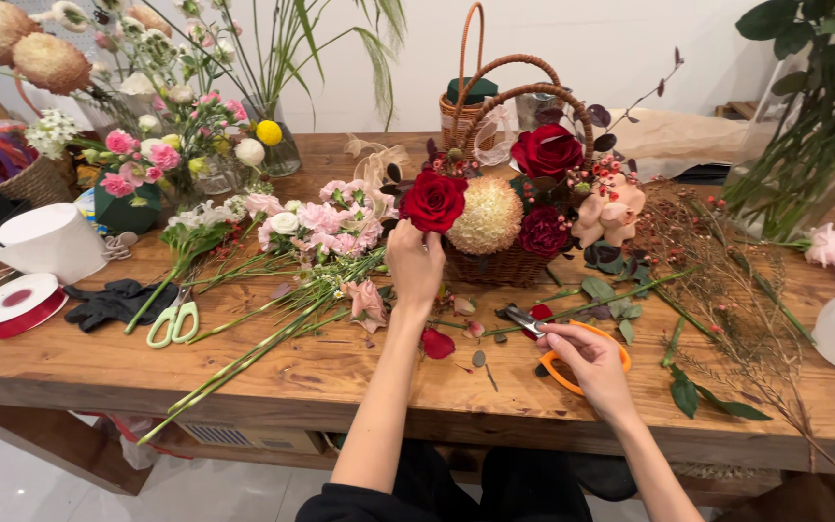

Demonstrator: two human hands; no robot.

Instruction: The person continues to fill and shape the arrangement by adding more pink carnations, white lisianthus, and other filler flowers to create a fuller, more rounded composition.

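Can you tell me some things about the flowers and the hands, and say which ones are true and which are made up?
1. The left hand is touching a red rose in the wicker basket. True.
2. The right hand rests on blue scissors. False: the scissors under it have orange handles.
3. Green-handled scissors lie on the wooden table to the left. True.
4. The basket holds only red roses. False: a big cream round flower sits between them, with peach blooms at the right.
5. A black glove lies near a spool of red ribbon. True.
6. The left hand is holding a yellow ball flower. False: the yellow one stands far back in a vase.
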